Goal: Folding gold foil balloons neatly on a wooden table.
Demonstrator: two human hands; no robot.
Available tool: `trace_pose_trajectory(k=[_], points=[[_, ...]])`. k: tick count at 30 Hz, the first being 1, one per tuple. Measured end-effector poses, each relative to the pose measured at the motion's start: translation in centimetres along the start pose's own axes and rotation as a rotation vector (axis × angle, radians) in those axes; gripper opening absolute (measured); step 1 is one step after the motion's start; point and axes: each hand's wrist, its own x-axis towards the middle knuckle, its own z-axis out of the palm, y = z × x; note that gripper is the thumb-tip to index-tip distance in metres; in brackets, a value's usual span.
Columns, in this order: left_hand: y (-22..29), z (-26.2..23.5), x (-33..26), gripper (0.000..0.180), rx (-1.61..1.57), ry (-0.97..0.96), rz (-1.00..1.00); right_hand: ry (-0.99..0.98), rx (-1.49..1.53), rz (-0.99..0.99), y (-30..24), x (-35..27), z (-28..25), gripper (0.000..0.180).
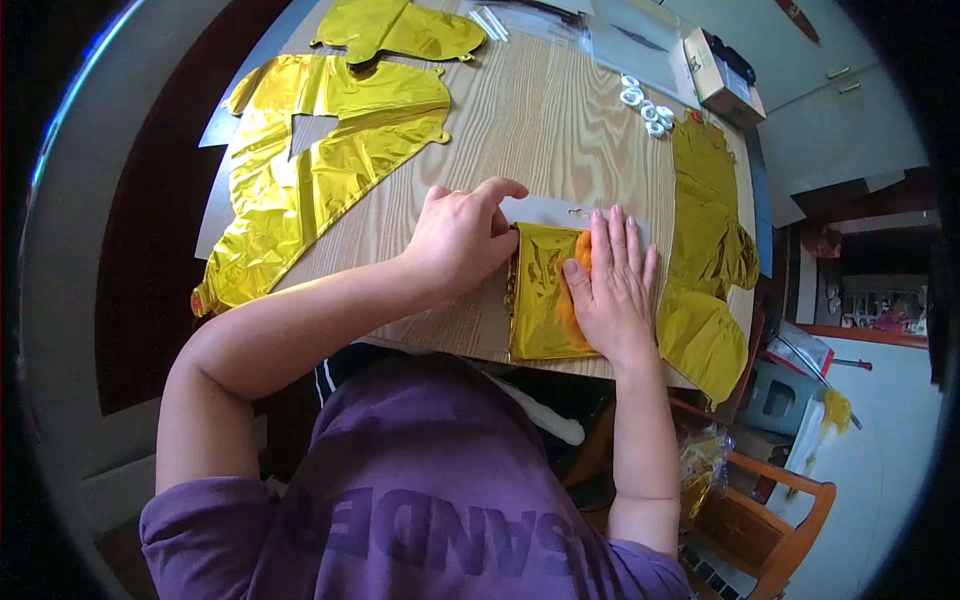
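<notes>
A gold foil balloon (pixel 545 290), folded into a flat rectangle, lies on a pale backing card (pixel 545 212) at the table's near edge. My right hand (pixel 617 290) rests flat on the balloon's right part, fingers stretched toward the far side. An orange reflection shows on the foil beside its thumb. At the balloon's far left corner, my left hand (pixel 462 235) has its fingers curled, with thumb and fingertips at the foil edge. Its index finger sticks out over the card. The undersides of the left fingers are hidden.
Unfolded gold foil balloons lie at left (pixel 300 170), far left (pixel 400 30) and right (pixel 705 230). White rings (pixel 650 105), white straws (pixel 489 23), clear plastic bags (pixel 640 45) and a cardboard box (pixel 722 80) sit at the back. A wooden chair (pixel 765 520) stands lower right.
</notes>
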Motion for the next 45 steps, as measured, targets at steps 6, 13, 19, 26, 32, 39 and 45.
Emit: trace_pose_trajectory(k=[6,13,19,26,32,39,45], points=[[-0.4,0.0,-0.5,0.043,-0.012,0.039,-0.028,0.173,-0.027,-0.098,-1.0,-0.5,-1.2,0.065],[-1.0,-1.0,-0.7,0.047,-0.095,-0.038,0.062,0.0,0.122,-0.298,-1.9,-0.3,-0.8,0.06],[-1.3,-2.1,0.4,0.053,-0.123,-0.197,-0.006,-0.03,0.106,-0.278,-2.1,-0.2,-0.8,0.062],[-0.9,-0.6,0.2,0.046,0.046,-0.013,0.066,-0.018,0.129,-0.247,-2.1,-0.1,-0.6,0.063],[-3.3,-1.6,0.3,0.043,0.24,0.05,0.546,-0.02,0.14,-0.24,-2.0,-0.2,-0.6,0.064],[-3.2,-2.7,2.0,0.032,0.537,0.015,1.215,-0.051,0.102,-0.223,-2.1,-0.3,-0.7,0.065],[-4.7,-3.5,1.6,0.034,0.501,-0.001,1.168,-0.048,0.067,-0.214,-2.3,-0.2,-0.5,0.066]])
